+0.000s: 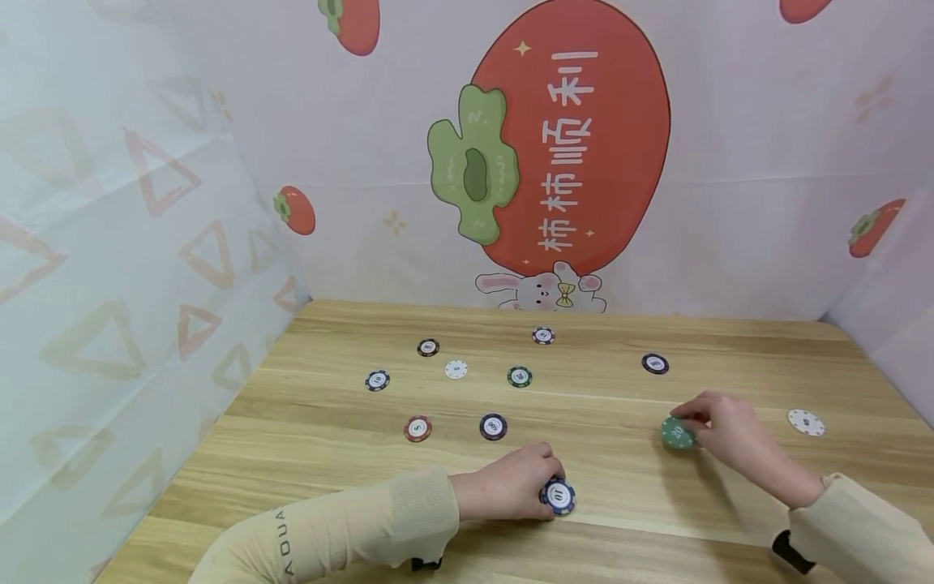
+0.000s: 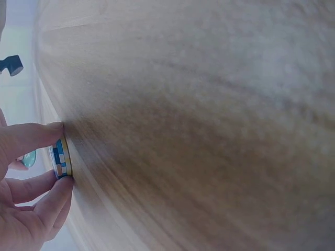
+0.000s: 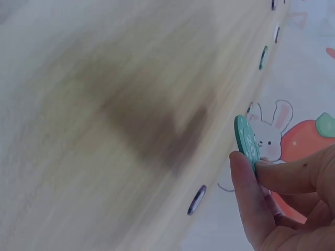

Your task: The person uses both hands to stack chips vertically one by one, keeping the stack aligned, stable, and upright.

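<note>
My left hand (image 1: pixel 511 484) grips a short stack of poker chips (image 1: pixel 558 496) at the table's front middle, a blue-and-white chip marked 10 on top. Layered blue, white and orange edges of the stack (image 2: pixel 62 157) show between thumb and fingers in the left wrist view, low at the wood. To the right, my right hand (image 1: pixel 733 430) pinches a green poker chip (image 1: pixel 678 433) marked 20 by its edge. In the right wrist view that green chip (image 3: pixel 247 138) is tilted up in the air between thumb and finger, with the hand's shadow on the table.
Several single chips lie flat on the wooden table (image 1: pixel 306 454), among them a red one (image 1: pixel 418 428), a dark one marked 500 (image 1: pixel 493 427), a green one (image 1: pixel 520 376) and a white one (image 1: pixel 806 422) at the right. A printed cloth (image 1: pixel 350 243) hangs behind.
</note>
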A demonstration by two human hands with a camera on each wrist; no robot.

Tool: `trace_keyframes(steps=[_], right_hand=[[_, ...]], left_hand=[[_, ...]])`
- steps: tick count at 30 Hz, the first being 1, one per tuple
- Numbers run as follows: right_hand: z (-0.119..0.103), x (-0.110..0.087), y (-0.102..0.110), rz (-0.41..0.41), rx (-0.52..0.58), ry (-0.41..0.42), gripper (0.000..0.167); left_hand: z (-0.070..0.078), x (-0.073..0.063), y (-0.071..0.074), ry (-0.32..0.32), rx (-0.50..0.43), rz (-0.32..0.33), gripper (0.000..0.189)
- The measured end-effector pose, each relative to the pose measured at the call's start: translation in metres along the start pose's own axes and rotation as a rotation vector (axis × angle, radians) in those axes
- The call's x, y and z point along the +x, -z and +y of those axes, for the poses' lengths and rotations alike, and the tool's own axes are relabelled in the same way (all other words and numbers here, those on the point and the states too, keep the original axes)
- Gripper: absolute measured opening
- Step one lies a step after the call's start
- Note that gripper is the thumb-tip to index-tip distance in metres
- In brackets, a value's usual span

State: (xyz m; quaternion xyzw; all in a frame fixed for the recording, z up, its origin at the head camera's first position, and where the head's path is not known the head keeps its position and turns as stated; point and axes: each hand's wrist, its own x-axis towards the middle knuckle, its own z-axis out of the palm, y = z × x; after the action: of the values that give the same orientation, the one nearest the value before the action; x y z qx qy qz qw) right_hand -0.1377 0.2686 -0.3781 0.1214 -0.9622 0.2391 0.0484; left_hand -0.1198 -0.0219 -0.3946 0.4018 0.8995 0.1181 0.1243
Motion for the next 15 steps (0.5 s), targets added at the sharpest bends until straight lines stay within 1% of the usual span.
trace_keyframes(steps=[3, 7, 11, 15], right_hand=[[-0.004, 0.000, -0.001, -0.035, 0.047, -0.029, 0.017], [-0.011, -0.001, -0.002, -0.061, 0.106, -0.056, 0.016], [-0.017, -0.002, -0.005, -0.096, 0.162, -0.100, 0.015], [-0.022, -0.003, -0.008, -0.132, 0.251, -0.138, 0.016]], left_hand=[[0.000, 0.000, 0.000, -0.005, 0.003, 0.003, 0.033], [0.000, 0.000, 0.000, -0.008, 0.004, 0.005, 0.034], [0.000, 0.000, 0.000, -0.009, 0.008, 0.007, 0.034], [0.000, 0.000, 0.000, -0.009, 0.010, 0.010, 0.033]])
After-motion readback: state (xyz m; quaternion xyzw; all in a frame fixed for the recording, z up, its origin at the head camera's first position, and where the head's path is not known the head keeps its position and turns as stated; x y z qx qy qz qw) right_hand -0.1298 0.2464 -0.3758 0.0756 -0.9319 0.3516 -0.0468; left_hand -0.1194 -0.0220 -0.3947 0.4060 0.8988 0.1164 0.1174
